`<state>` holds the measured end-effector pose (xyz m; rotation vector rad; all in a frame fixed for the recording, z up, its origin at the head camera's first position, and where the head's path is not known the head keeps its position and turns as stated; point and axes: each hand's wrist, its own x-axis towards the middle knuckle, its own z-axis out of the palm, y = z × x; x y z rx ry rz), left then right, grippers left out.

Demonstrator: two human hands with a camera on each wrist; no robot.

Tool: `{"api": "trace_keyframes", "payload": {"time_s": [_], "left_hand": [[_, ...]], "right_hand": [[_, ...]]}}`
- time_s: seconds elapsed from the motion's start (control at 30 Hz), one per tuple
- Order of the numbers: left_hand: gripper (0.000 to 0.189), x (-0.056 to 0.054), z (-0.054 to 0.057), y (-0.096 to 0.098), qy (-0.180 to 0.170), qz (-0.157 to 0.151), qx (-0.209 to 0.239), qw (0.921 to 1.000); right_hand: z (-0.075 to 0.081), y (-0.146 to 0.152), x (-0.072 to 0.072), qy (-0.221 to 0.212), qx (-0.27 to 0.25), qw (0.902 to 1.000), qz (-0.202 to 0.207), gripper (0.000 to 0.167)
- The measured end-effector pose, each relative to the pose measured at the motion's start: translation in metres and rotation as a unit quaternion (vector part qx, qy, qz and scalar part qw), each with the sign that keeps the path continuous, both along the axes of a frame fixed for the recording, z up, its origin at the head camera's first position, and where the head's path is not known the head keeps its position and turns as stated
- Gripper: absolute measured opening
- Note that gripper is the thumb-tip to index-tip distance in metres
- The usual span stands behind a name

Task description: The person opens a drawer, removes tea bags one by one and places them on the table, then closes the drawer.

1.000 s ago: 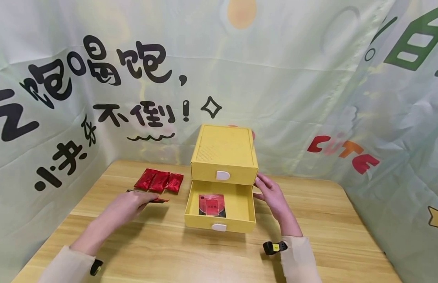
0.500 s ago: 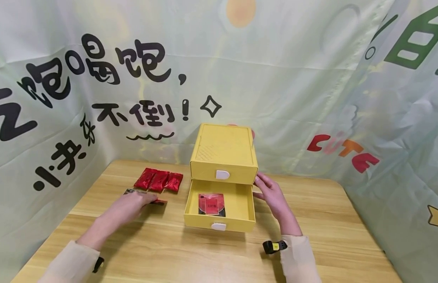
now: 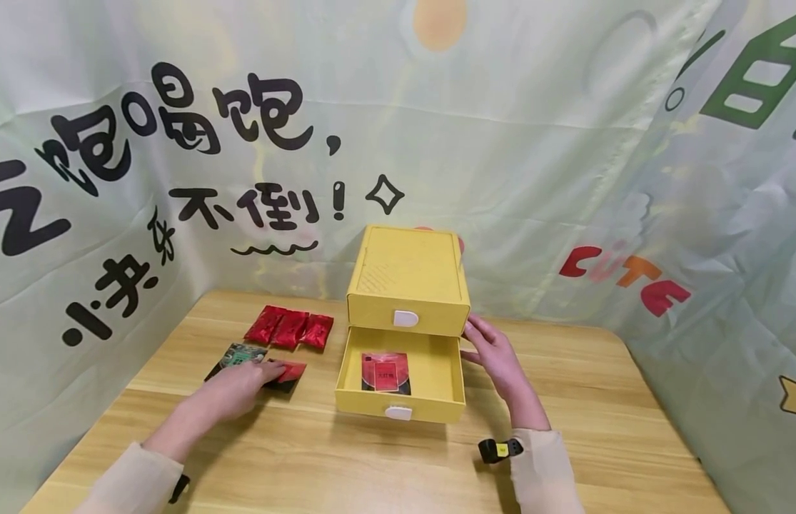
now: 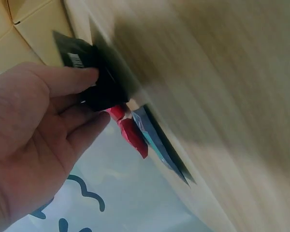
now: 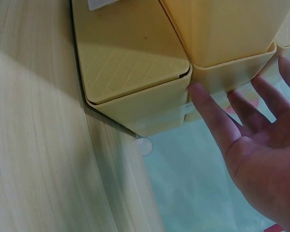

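My left hand (image 3: 237,389) pinches a flat red-and-black sachet (image 3: 290,371) between thumb and fingers, low over the table. In the left wrist view the sachet's dark back (image 4: 104,87) faces the camera. A green-and-black sachet (image 3: 245,354) lies on the table, partly behind that hand. My right hand (image 3: 497,360) has its fingers spread, fingertips at the right side of the yellow drawer cabinet (image 3: 410,268); the right wrist view shows these fingers (image 5: 208,111) against the cabinet's edge. One drawer (image 3: 439,368) is pulled out, with another red-and-black sachet (image 3: 385,373) lying flat inside.
Three shiny red packets (image 3: 288,328) lie in a row on the wooden table (image 3: 565,400), left of the cabinet. Above the pulled-out drawer, the top drawer front with its white handle (image 3: 405,318) is closed. A printed curtain (image 3: 500,164) hangs behind the table.
My left hand has shifted slightly toward me, and its sachet has turned so the red face shows. The green-and-black sachet now shows its printed face. My right hand has stayed put.
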<state>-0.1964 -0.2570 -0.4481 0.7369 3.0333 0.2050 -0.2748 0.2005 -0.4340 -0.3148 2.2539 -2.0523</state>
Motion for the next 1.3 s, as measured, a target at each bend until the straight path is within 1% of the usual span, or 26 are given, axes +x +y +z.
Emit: {"api": "trace_keyframes", "payload": {"time_s": [0.1,0.33,0.7,0.9,1.03,1.17,1.27,1.3], "left_hand": [[0.048,0.0010,-0.0034,0.0007,-0.013,0.008,-0.003,0.9999],[0.049,0.0001,-0.0103,0.0015,-0.015,0.023,-0.016,0.9995],[0.047,-0.0008,-0.0090,0.0016,-0.018,0.032,-0.024,0.9990],[0.048,-0.0019,-0.0092,-0.0001,-0.009,0.028,-0.024,0.9993],[0.047,-0.0030,-0.0100,-0.0014,-0.003,0.024,-0.019,0.9995],[0.047,-0.0028,-0.0092,-0.0036,-0.004,0.029,-0.002,0.9996],[0.046,-0.0028,-0.0068,-0.0052,0.009,0.025,0.018,0.9995],[0.045,-0.0028,-0.0055,-0.0052,0.018,0.020,0.026,0.9993]], "right_hand": [[0.0000,0.0003,0.0001,0.000,0.000,1.0000,0.001,0.055],[-0.0006,0.0000,0.0009,-0.001,0.000,1.0000,0.001,0.055],[-0.0011,0.0005,0.0013,-0.002,-0.003,1.0000,0.003,0.056],[-0.0020,-0.0001,0.0004,-0.001,0.002,1.0000,0.002,0.056],[-0.0021,-0.0005,0.0001,0.001,0.003,1.0000,0.000,0.055],[-0.0017,-0.0005,0.0000,0.002,0.001,1.0000,-0.001,0.055],[-0.0013,-0.0003,-0.0001,0.004,0.002,1.0000,0.000,0.055],[-0.0013,-0.0001,-0.0002,0.004,0.002,1.0000,0.000,0.055]]}}
